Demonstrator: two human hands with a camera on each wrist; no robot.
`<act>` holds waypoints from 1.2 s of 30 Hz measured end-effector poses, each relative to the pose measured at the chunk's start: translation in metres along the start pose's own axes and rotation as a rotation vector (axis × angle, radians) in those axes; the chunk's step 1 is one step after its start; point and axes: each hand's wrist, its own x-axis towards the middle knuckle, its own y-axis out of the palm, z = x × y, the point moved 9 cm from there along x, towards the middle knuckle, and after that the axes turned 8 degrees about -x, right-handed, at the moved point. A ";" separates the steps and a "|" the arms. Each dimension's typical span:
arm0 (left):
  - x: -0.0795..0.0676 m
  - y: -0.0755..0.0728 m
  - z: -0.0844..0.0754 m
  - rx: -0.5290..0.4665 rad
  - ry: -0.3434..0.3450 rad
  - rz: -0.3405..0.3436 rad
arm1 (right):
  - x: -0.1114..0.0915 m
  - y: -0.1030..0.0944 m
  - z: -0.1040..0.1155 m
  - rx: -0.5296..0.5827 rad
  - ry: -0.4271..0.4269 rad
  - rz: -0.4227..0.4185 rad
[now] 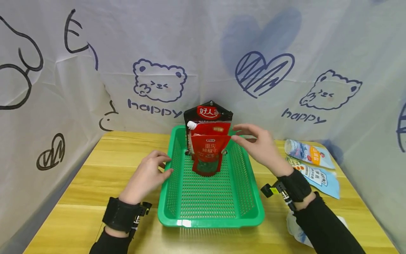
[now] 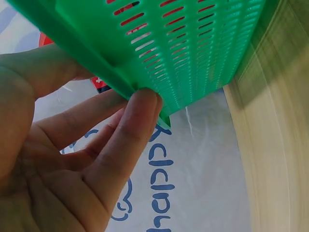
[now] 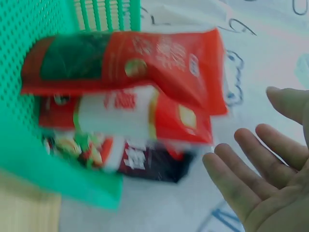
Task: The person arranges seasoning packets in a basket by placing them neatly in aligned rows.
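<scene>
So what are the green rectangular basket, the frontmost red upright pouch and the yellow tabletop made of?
Green rectangular basket: probably moulded plastic, fairly glossy; its rim catches a bright highlight.
Frontmost red upright pouch: likely flexible plastic film, slightly shiny; its upper part bends.
Yellow tabletop: smooth wood or printed laminate; grain streaks show, but I can't tell which.

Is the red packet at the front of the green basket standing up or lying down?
Standing up: the front red packet has its base on the floor of the green basket and its top edge raised.
</scene>
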 end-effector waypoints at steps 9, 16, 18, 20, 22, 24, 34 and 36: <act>0.001 0.004 0.003 -0.049 -0.022 0.020 | -0.043 -0.062 -0.019 -0.126 0.031 -0.126; 0.001 0.003 0.004 -0.059 -0.036 0.022 | -0.082 -0.092 -0.050 -0.306 0.086 -0.118; 0.001 0.003 0.004 -0.064 -0.042 0.027 | -0.096 -0.098 -0.059 -0.331 0.103 -0.104; 0.001 0.003 0.004 -0.067 -0.045 0.031 | -0.111 -0.103 -0.070 -0.344 0.120 -0.077; 0.001 0.004 0.003 -0.067 -0.045 0.033 | -0.127 -0.106 -0.081 -0.359 0.136 -0.036; 0.001 0.005 0.003 -0.065 -0.041 0.035 | -0.145 -0.106 -0.095 -0.373 0.166 -0.003; 0.000 0.004 0.002 -0.054 -0.034 0.026 | -0.220 -0.077 -0.158 -0.432 0.320 0.239; 0.001 0.003 0.002 -0.052 -0.030 0.022 | -0.227 -0.072 -0.165 -0.441 0.310 0.267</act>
